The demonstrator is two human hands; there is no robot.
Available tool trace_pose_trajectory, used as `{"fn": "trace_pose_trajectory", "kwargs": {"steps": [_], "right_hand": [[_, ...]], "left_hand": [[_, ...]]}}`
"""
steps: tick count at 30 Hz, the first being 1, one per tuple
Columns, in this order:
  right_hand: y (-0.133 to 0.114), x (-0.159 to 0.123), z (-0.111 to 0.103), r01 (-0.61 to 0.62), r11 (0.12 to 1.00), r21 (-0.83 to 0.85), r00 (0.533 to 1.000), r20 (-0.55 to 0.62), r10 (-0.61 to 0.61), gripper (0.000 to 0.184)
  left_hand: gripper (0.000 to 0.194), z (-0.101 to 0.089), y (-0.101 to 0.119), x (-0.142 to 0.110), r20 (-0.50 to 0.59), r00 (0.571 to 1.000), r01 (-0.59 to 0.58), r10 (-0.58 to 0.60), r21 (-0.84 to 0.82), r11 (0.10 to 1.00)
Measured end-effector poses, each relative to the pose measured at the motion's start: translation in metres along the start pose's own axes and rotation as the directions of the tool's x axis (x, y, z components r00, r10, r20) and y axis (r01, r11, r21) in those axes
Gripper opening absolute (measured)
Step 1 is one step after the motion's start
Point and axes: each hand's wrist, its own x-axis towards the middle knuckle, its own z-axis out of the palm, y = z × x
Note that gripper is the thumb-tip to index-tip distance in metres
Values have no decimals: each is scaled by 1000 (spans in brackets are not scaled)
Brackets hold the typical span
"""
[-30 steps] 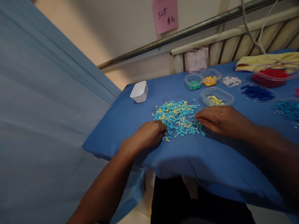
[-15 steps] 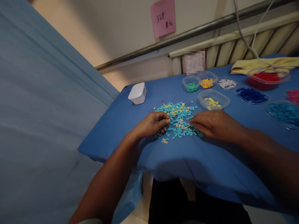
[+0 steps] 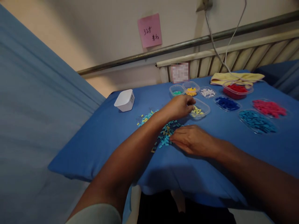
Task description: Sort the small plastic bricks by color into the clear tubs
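Observation:
My left hand (image 3: 182, 106) reaches across the pile to the clear plastic tub (image 3: 206, 109) of pale yellow pieces (image 3: 197, 110). Its fingers are curled over the tub's left side; whatever lies between them is hidden. My right hand (image 3: 190, 140) rests at the near right edge of a pile of small turquoise pieces (image 3: 166, 140) with some yellow ones mixed in. Its fingers are pressed together among the pieces, and I cannot see what they hold. My left forearm covers part of the pile.
A white tub (image 3: 125, 100) stands at the left. Toward the back and right are containers of green (image 3: 177, 93), orange (image 3: 191, 91), white (image 3: 207, 92), red (image 3: 237, 89), dark blue (image 3: 226, 103), pink (image 3: 268, 108) and teal pieces (image 3: 257, 121). A yellow cloth (image 3: 233, 78) lies behind.
My left hand has moved right and away from me, from the pile to the tub of yellow pieces. My right hand stays by the pile. The view has shifted right.

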Motion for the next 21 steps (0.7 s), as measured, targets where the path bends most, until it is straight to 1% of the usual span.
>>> {"fn": "trace_pose_trajectory", "kwargs": {"steps": [2, 3, 5, 8, 10, 11, 13, 14, 16, 17, 19, 21], "right_hand": [[4, -1, -2, -14, 1000, -13, 1000, -21, 14, 22], [5, -1, -3, -23, 1000, -20, 999, -30, 23, 22], [7, 0, -4, -51, 998, -28, 998, -48, 50, 24], [7, 2, -1, -129, 991, -37, 989, -72, 126, 28], [9, 4, 3, -199, 979, -37, 977, -80, 195, 39], [11, 5, 5, -234, 972, -35, 970, -80, 231, 45], [16, 9, 11, -286, 958, -29, 957, -65, 283, 54], [19, 11, 14, -295, 955, -26, 954, -53, 294, 56], [24, 18, 20, -289, 957, -22, 957, -20, 288, 59], [25, 21, 22, -276, 961, -22, 961, 2, 276, 60], [25, 24, 22, -243, 970, -21, 969, 38, 244, 61], [22, 24, 19, -201, 979, -19, 978, 59, 202, 57]], "left_hand": [[24, -5, -2, 8, -20, 999, -27, 28, 48, 998], [24, -10, -5, 8, -30, 999, -23, 25, 84, 996], [22, -23, -14, -2, -38, 999, 17, -10, 188, 982], [24, -41, -31, -34, -5, 994, 98, -105, 406, 909], [27, -47, -40, -63, 42, 988, 103, -147, 530, 842], [28, -48, -44, -79, 36, 985, 118, -167, 563, 818], [31, -47, -50, -109, 12, 983, 144, -186, 586, 797], [33, -46, -51, -123, 1, 984, 143, -176, 580, 802], [37, -40, -51, -148, -41, 990, 137, -137, 549, 825], [40, -36, -49, -158, -42, 991, 131, -129, 527, 839], [50, -26, -43, -176, -6, 989, 132, -148, 489, 862], [59, -15, -33, -191, 43, 979, 156, -199, 473, 867]]}}
